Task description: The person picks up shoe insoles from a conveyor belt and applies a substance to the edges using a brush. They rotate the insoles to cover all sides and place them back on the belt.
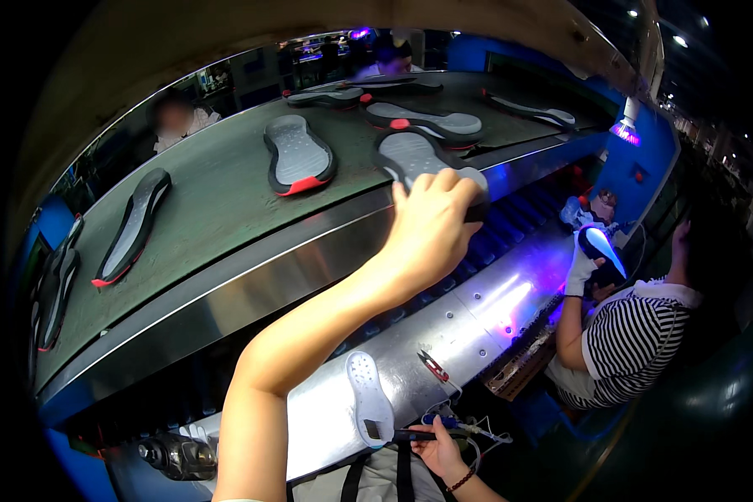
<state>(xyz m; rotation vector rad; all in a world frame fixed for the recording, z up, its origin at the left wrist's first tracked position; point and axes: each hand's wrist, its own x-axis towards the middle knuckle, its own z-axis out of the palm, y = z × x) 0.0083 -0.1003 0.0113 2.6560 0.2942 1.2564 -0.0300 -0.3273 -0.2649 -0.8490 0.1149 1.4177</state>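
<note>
My left hand [435,213] reaches up to the conveyor belt, its fingers closed round the near end of a shoe sole [406,155] with a grey top and a black rim. Low in front of me, my right hand [439,456] grips the black handle [412,435] of a slim tool. The tool's flat dark head lies at the lower end of a pale grey sole piece [363,376], dotted with small holes. That piece lies on the shiny metal worktop [318,418]. Beside it rests a pair of red-handled thread snips [432,366].
Several soles, such as a red-tipped one [299,159], lie on the green belt [213,184], bounded by a metal rail [251,293]. A dark bottle-like container [180,456] stands at lower left. At right, a person in stripes [636,343] holds a sole [602,249] under violet light.
</note>
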